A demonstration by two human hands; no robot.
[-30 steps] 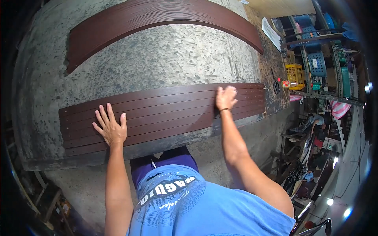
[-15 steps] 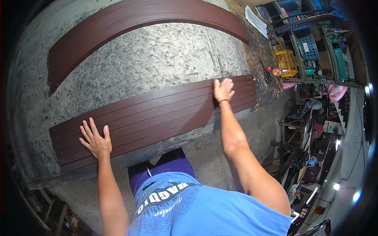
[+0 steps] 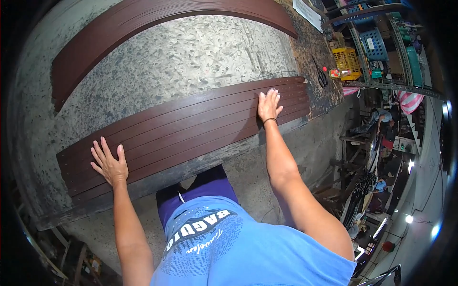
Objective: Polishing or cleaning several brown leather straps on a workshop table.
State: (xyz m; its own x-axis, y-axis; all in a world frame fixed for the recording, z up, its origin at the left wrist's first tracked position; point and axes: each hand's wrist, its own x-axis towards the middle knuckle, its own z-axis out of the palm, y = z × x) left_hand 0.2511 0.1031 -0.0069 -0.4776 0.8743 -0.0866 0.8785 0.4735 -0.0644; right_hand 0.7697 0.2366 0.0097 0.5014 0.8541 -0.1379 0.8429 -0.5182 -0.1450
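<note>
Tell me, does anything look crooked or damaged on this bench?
Nothing stands out. The brown strips lie side by side, flat under the left hand and right hand. A second brown stack lies farther back. The bench top is mottled; their curve is lens bend.

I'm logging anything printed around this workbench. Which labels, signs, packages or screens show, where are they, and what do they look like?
White sheet: far right end of the bench, flat rectangle with dark print.
Small bottle: right bench edge beside the scissors, red with a pale label.
Blue crate: right-hand shelf, small white tag on its front.
No screens.
</note>
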